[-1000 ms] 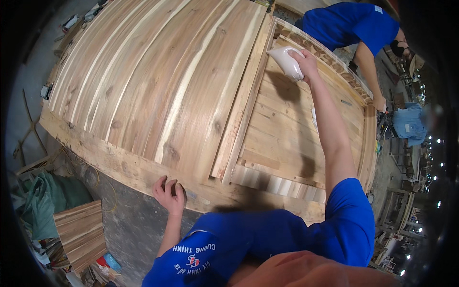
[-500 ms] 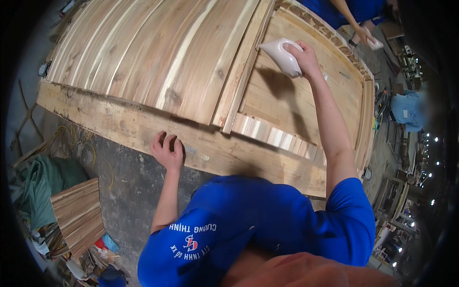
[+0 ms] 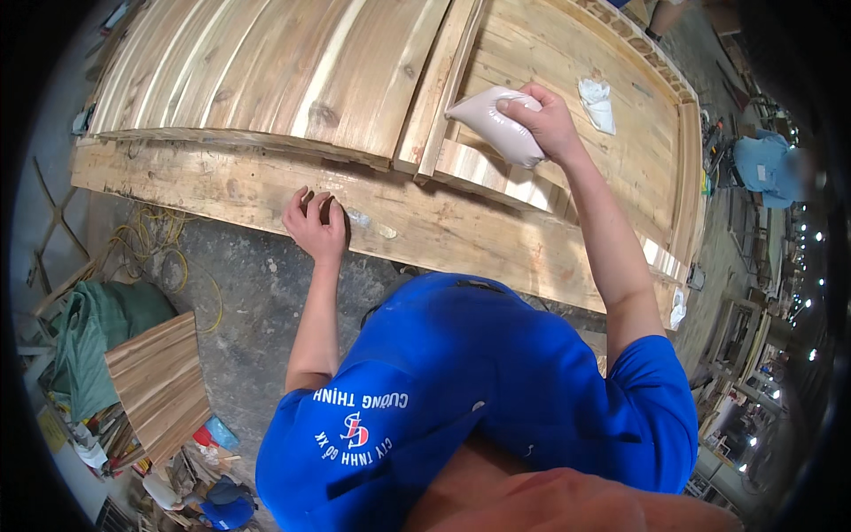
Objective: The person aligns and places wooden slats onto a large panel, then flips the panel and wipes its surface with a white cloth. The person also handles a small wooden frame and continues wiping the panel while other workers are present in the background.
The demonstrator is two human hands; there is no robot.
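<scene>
A soft, bulging bag of whitish paste is squeezed in my right hand, thumb on top. Its pointed corner faces left and lies close to a long wooden rail; whether the tip touches the rail, I cannot tell. Left of the rail lies a wide panel of striped wood boards. To its right is a framed, recessed wooden panel, partly behind my arm. My left hand is at the near edge of the wooden bench, fingers apart and loosely bent, holding nothing.
A crumpled white bag lies on the recessed panel. At left on the floor are yellow cords, a green sack and a striped board. A light blue cloth-like bundle is at far right.
My right hand has brought the bag nearer to me and slightly left. The view has shifted, showing the crumpled white bag on the panel. The other person's hand has left the view.
</scene>
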